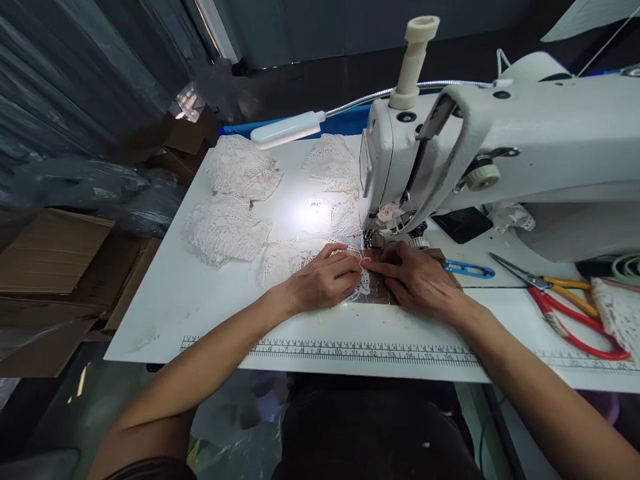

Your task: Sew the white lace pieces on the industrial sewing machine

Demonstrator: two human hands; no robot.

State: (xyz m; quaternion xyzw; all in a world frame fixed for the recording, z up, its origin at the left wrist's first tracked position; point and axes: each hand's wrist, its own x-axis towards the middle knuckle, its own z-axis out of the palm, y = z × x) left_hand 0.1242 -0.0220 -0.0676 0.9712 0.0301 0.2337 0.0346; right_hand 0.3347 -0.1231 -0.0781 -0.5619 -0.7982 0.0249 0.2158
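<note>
My left hand [327, 277] rests on a white lace piece [283, 260], its fingers curled together over the lace close to the sewing machine's needle area. From the right, my right hand [420, 277] reaches in with index finger and thumb stretched out and apart. Its index fingertip touches the lace edge, beside a small red mark. Beneath that hand lies a flat brown piece [383, 293] at the presser foot [373, 239]. Blue thread snips [470, 269] stick out behind the right hand; their blades are hidden, and I cannot tell whether the hand touches them.
The white sewing machine [500, 147] stands at the right, with a lamp [290, 130] lighting the table. Lace cups [227, 230] lie at the left. Red-handled scissors [575, 320] are at the right. A printed ruler [320, 351] runs along the front edge. Cardboard boxes [55, 250] stand beyond the left edge.
</note>
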